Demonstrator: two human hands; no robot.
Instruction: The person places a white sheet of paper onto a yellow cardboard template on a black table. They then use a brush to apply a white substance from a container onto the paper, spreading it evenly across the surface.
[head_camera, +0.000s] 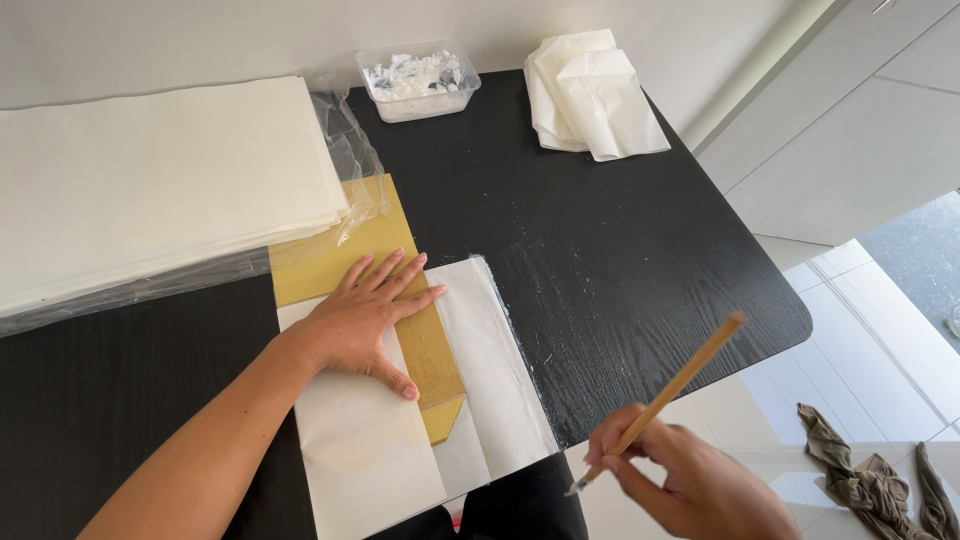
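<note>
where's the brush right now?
In the head view the brush is at lower right, held in the right hand off the black table's front edge, its tip pointing down-left toward the white paper sheet.

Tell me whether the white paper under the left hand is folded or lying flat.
Folded. The white paper has flaps turned in over a gold sheet, which shows between them; the left hand presses one flap down.

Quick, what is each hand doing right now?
Left hand: open, pressed flat on the white paper and gold sheet.
Right hand: closed, holding a wooden brush.
</note>
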